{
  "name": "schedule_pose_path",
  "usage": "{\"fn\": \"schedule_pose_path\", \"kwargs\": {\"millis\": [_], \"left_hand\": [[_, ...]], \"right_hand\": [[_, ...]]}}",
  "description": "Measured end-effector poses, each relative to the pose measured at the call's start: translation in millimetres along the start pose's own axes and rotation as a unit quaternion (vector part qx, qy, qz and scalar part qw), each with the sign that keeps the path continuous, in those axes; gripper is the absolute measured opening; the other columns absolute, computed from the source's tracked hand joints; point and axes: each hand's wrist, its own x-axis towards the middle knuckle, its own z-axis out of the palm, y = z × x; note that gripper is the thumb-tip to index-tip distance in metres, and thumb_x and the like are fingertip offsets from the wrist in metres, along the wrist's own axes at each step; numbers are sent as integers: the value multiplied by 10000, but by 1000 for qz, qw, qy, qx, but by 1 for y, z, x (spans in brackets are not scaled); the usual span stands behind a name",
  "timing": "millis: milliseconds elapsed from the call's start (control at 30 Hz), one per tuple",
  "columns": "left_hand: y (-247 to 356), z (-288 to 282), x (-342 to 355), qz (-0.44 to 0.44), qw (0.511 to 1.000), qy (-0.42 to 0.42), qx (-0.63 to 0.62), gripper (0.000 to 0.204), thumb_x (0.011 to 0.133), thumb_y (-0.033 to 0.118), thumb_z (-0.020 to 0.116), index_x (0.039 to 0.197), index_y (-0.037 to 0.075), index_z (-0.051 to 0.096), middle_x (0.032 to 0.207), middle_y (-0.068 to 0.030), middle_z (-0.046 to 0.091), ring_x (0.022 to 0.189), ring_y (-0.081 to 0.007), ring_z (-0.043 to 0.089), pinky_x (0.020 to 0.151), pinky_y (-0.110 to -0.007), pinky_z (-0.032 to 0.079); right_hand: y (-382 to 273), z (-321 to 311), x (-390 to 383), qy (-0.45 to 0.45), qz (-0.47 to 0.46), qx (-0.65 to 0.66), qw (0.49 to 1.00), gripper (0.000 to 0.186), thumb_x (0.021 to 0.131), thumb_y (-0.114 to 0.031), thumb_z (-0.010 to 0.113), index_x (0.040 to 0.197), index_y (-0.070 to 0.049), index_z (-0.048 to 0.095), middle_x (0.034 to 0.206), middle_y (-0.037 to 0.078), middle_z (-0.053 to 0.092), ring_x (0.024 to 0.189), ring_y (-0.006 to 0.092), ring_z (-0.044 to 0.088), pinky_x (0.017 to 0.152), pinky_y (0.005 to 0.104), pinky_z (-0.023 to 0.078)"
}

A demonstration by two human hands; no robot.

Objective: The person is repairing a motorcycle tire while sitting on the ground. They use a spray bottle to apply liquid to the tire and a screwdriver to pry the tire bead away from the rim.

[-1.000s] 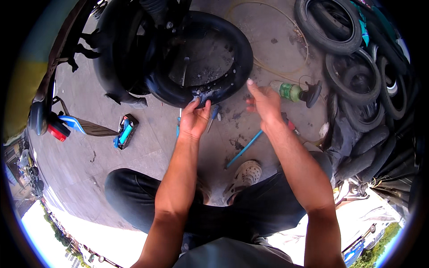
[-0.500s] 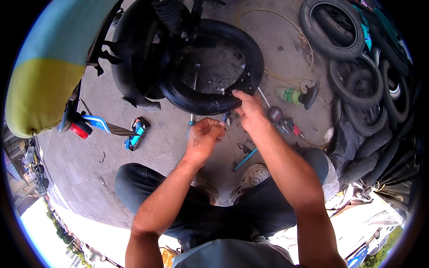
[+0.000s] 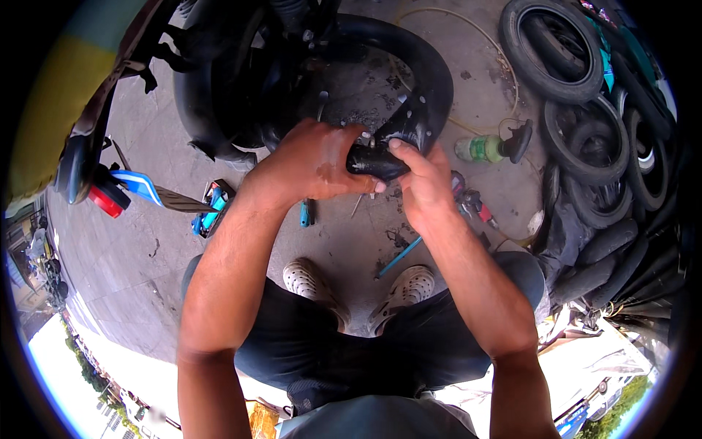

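Observation:
A black tyre lies on the concrete against a dark two-wheeler. My left hand and my right hand both grip a fold of black rubber inner tube at the tyre's near edge. The fingers of both hands are closed around the rubber. My thumbs press on its top. My knees and white shoes are just below.
Hand tools lie on the ground: a blue-handled one, a teal rod, a blue device. A green bottle stands to the right. Several old tyres and tubes pile up at the right edge.
My view has dropped closer to the tyre. Both hands came together from apart and took hold of the rubber tube at the tyre's edge.

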Motion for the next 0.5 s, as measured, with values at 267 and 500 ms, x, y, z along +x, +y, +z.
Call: {"fn": "schedule_pose_path", "kwargs": {"millis": [267,500], "left_hand": [[2,23,2,16,989,140,37,526,747,342,844,1120,16,668,961,-190,722,964,-363,662,956,-450,457],[-7,53,-1,33,945,322,54,484,699,198,846,1095,25,629,1032,-169,685,969,-369,622,889,-442,460]], "right_hand": [[-15,15,15,-4,-34,45,998,233,937,5,659,1154,-69,613,1082,52,691,1026,191,686,946,385,558],[-6,19,29,-37,8,132,990,280,931,-40,655,1209,-54,624,1145,79,693,1125,235,654,1018,427,513]]}}
